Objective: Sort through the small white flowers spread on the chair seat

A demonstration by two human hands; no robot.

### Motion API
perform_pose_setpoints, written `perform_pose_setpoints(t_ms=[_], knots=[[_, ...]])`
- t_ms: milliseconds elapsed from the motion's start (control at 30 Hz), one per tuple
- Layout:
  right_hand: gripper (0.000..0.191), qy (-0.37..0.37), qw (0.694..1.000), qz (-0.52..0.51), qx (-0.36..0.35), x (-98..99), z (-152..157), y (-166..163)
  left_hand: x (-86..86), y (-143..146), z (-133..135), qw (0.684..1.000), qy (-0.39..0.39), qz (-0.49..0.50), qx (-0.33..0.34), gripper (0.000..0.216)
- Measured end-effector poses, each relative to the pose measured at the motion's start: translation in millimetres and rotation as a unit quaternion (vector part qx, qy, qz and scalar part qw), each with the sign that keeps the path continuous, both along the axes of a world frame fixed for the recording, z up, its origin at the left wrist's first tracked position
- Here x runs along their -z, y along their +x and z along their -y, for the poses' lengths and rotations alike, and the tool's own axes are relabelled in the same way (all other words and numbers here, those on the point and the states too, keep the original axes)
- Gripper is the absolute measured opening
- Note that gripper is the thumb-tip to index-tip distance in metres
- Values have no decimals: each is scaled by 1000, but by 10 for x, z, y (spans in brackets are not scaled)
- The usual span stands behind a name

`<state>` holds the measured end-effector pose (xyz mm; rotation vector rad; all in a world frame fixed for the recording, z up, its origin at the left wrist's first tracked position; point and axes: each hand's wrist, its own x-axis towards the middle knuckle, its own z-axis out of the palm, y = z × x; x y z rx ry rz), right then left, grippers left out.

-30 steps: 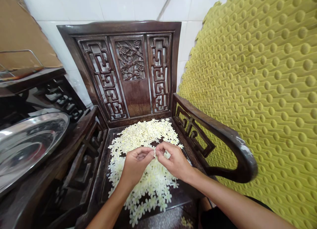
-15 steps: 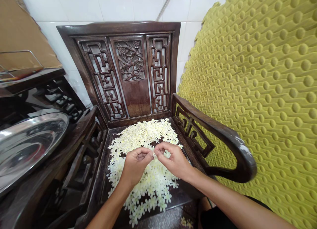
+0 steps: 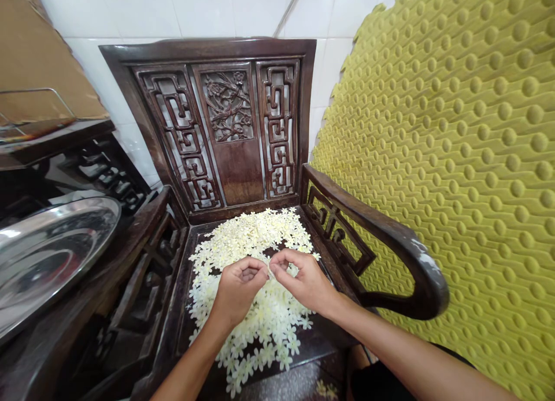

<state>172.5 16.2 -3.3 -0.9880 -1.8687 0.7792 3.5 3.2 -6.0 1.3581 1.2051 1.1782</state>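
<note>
- Left hand [image 3: 236, 288], right hand [image 3: 303, 279] barely shifted above carved chair seat [image 3: 321, 343].
- Both pinching one white flower [image 3: 269, 269].
- Flower likely featherlight, flimsy; hold petal edge.

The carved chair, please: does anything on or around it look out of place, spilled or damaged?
Yes. Cream flower pieces are heaped across the seat, and a few lie on the floor below its front edge. The armrest tip is scuffed pale. The left hand and right hand pinch one.

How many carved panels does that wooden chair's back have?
3: left fretwork panel, centre floral carving above a plain board, right fretwork panel. None seems hidden.
</note>
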Motion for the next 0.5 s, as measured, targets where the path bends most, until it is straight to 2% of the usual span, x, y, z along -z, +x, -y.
perform_pose_setpoints(t_ms=[267, 500], knots=[[9, -1, 1000, -2, -9, 22, -1, 4, 26, -15, -9, 1000, 20, -8, 22, 8], [10, -13, 1000, -13, -1, 29, -5, -3, 20, -6, -4, 1000, 6, -8, 27, 9]])
